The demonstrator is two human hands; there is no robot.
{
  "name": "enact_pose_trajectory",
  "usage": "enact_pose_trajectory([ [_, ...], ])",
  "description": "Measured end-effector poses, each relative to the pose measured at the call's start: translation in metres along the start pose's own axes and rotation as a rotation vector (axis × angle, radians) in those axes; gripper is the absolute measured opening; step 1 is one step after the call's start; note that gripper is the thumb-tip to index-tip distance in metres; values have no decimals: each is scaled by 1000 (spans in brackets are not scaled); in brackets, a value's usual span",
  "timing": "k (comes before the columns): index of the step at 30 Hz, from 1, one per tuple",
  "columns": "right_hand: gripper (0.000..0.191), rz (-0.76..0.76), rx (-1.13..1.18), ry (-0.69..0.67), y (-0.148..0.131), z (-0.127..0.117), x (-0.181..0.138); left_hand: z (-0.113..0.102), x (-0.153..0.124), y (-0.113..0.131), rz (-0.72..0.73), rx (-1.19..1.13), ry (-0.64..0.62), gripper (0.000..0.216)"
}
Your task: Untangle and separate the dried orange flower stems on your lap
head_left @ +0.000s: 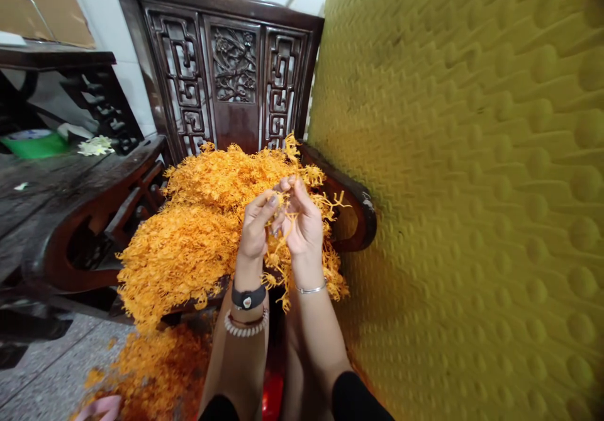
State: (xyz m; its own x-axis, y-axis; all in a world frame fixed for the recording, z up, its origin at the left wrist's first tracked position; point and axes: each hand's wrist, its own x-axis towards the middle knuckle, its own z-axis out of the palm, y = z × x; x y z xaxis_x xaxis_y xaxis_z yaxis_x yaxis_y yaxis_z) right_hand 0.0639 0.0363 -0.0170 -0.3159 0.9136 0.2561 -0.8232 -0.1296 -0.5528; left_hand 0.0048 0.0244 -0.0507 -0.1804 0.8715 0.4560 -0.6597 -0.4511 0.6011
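A big heap of orange thread-like strands (pixel 198 219) fills the seat of a dark carved wooden chair (pixel 231 62). My left hand (pixel 255 223) and my right hand (pixel 302 216) are raised together over the heap's right side. Both pinch the same small tangle of orange strands (pixel 283 210) between their fingertips, and loose ends hang down past my wrists. A black band and a bead bracelet sit on my left wrist, a thin silver bangle on my right.
A large yellow embossed sheet (pixel 472 207) stands close on the right, past the chair's armrest (pixel 353 207). More orange strands (pixel 151 364) lie on the grey floor below. A dark wooden table (pixel 56 182) at left carries a green bowl (pixel 35 144) and white flowers (pixel 95 146).
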Motion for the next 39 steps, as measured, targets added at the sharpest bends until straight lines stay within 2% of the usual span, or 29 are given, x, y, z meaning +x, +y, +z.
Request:
enact_pose_trajectory([
  [4,8,12,20,-40,-3,4,-2,-3,-1,5,22,-146,33,24],
  [7,12,-160,14,-72,-20,6,-6,-5,0,11,169,-415,103,31],
  [9,13,-287,-55,-85,-34,5,-9,-6,2,14,189,-514,105,35],
  [11,16,-388,-206,-74,-41,3,-10,-6,4,13,134,-448,95,34],
  [14,26,-469,-481,-7,-39,-1,-10,-1,5,10,153,-253,212,22],
  [16,34,-454,-619,44,-33,-2,-9,3,5,8,181,-165,298,17],
  [18,39,-409,-713,60,-28,-3,-9,4,4,7,157,-111,320,16],
  [22,31,-355,-792,25,-26,-5,-8,1,2,10,69,-31,266,8],
  [26,18,-276,-735,21,-25,-12,-6,-2,0,17,53,27,186,25],
  [29,14,-228,-702,34,-24,-15,-3,-1,-1,19,47,73,163,9],
  [32,11,-220,-689,-5,-25,-15,-2,-1,0,18,20,160,210,30],
  [35,15,-223,-694,-102,-28,-14,-2,-4,-1,13,13,264,242,44],
  [39,17,-149,-698,-164,-29,-16,-2,-11,-5,11,-138,410,176,47],
])
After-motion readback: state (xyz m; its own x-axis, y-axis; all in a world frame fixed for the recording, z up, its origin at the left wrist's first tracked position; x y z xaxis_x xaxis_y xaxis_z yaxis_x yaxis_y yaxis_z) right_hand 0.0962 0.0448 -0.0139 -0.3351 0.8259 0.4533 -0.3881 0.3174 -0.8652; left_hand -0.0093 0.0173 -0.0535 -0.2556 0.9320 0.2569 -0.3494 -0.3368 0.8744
